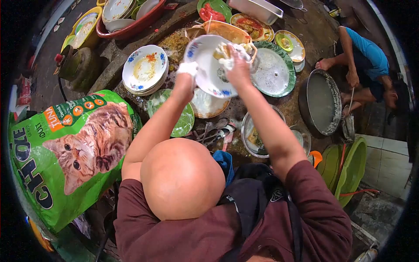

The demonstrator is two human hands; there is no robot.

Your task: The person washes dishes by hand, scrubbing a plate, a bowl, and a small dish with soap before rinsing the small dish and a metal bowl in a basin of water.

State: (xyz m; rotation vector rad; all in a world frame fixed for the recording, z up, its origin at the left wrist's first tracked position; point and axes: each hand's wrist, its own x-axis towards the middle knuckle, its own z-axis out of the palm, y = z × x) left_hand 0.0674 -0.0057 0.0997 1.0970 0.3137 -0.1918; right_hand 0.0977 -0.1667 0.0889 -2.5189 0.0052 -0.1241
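Observation:
A white plate [204, 65] with blue flowers on its rim is held tilted above the ground in front of me. My left hand [186, 77], covered in white foam, grips its left edge. My right hand [238, 70] is closed on a foamy, yellowish sponge [219, 53] against the plate's inner right side; foam partly hides the fingers. Below the plate lie a green plate [174, 114] and an orange-rimmed plate [210, 105]. Several stacked flowered plates [145, 70] with food scraps stand to the left. A green-rimmed tray [273, 70] with suds is at the right.
A green cat food bag [83, 153] stands at left. Behind are a red basin [131, 27] of dishes and food-stained plates [248, 27]. A metal bowl [255, 150] sits near my right forearm. At right, a person [364, 56] crouches beside a large pot [321, 102] of cloudy water.

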